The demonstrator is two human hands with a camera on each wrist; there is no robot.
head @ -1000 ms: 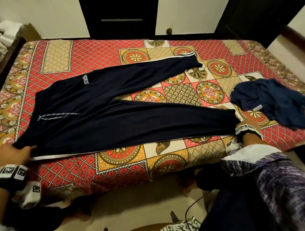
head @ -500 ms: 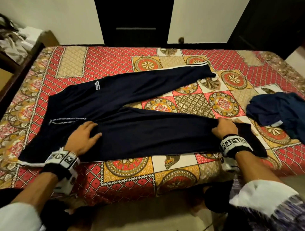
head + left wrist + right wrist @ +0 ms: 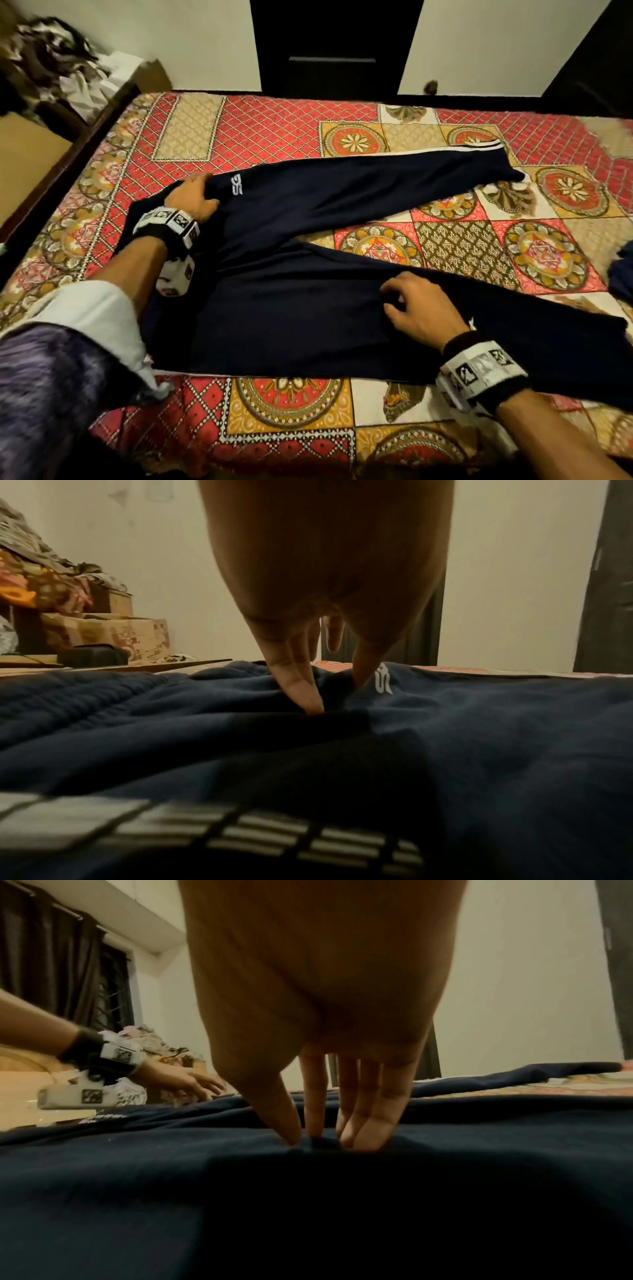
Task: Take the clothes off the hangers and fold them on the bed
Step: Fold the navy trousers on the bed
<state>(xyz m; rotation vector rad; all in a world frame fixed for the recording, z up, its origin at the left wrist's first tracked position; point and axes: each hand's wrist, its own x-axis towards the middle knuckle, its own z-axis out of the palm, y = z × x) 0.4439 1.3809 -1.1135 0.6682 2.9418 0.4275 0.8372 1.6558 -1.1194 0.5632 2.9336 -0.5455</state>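
Right hand (image 3: pixel 416 310) pinched the near leg of dark navy track pants (image 3: pixel 308 308) between thumb and fingertips. Farther off, left hand (image 3: pixel 191 202) gripped bunched waistband fabric. The pants lay spread across the patterned bed (image 3: pixel 274 133)

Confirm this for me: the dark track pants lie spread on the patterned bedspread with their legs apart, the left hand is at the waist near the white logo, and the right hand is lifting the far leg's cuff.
One thing is wrong. The right hand is not at the far cuff; in the head view it pinches the near leg of the track pants. The far leg's cuff lies untouched. The left hand is by the logo.
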